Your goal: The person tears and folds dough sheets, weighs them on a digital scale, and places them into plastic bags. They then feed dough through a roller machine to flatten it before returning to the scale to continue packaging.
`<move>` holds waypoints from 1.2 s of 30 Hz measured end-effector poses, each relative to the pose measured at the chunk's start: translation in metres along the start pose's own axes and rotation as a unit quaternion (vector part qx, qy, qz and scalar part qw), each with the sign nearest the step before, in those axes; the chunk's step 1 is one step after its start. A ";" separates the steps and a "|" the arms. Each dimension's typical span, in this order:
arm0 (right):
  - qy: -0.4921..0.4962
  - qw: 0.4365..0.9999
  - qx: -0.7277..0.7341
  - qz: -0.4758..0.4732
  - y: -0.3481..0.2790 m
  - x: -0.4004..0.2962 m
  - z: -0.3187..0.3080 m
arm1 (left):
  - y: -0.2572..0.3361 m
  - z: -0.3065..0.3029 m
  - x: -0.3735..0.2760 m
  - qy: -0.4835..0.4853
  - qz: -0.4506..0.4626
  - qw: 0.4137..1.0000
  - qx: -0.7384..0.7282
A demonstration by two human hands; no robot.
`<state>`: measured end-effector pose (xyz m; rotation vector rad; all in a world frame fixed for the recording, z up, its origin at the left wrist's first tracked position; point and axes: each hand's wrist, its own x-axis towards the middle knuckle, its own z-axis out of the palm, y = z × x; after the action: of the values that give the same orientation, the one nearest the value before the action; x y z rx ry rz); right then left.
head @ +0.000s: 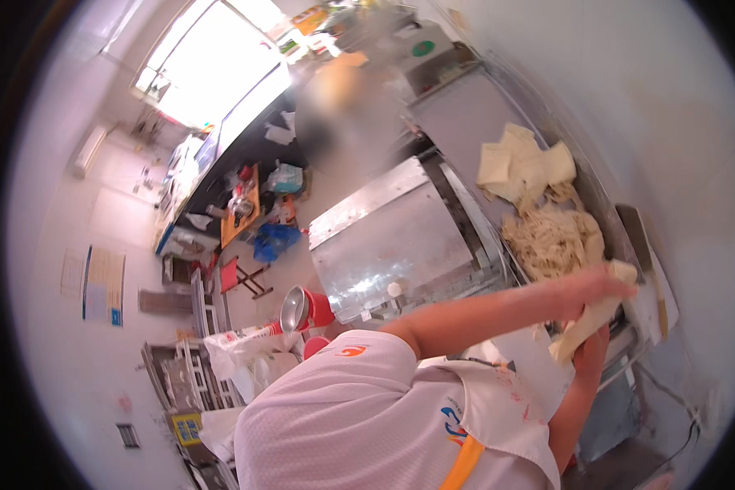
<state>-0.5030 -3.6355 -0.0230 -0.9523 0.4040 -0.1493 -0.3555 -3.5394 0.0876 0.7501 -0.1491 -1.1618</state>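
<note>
My left hand [588, 291] grips the upper part of a long, pale folded sheet [597, 315], which looks like dough or tofu skin. At the strip's lower end is my right hand [591, 346], partly hidden behind it; its finger grip cannot be made out. Just beyond my hands, a heap of pale shredded strips [551, 239] lies on the long worktop [471, 116]. More folded pale sheets [520, 162] are piled past the heap, touching it.
Left of the worktop stands a metal-topped machine or cabinet [398, 239] with a white knob. A blurred person [349, 116] is beyond it. A red bucket with a metal bowl [295, 309] stands near my left shoulder. A wall [667, 122] borders the worktop at right.
</note>
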 end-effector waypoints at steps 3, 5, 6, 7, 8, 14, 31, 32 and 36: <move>0.054 0.992 -0.105 0.036 -0.024 0.000 -0.013 | 0.041 -0.002 -0.020 0.027 -0.046 0.998 0.016; 0.106 0.993 0.045 -0.023 -0.045 -0.014 0.002 | 0.074 0.000 -0.048 0.094 -0.009 0.995 0.019; 0.130 0.986 0.095 -0.053 -0.068 -0.029 0.015 | 0.088 -0.001 -0.063 0.099 0.023 0.994 0.035; 0.200 0.974 0.057 -0.085 -0.089 -0.056 0.029 | 0.102 -0.004 -0.078 0.104 0.059 0.991 0.055; 0.266 0.956 0.022 -0.120 -0.111 -0.076 0.037 | 0.110 -0.008 -0.085 0.094 0.086 0.989 0.073; -0.039 0.889 0.069 -0.451 -0.217 -0.179 0.062 | 0.169 0.044 -0.140 -0.103 0.293 0.933 0.183; 0.045 0.984 0.054 -0.164 -0.092 -0.090 -0.036 | 0.118 0.019 -0.052 0.204 0.145 0.804 0.539; 0.058 0.991 0.039 -0.115 -0.089 -0.078 -0.022 | 0.119 -0.001 -0.048 0.181 0.074 0.809 0.555; 0.146 0.957 -0.253 -0.001 -0.070 -0.053 -0.020 | 0.113 -0.014 -0.040 0.230 0.057 0.823 0.516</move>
<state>-0.5556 -3.6757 0.0380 -1.4422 0.7350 -0.1945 -0.2777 -3.4767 0.1560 1.9349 -0.4244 -0.6812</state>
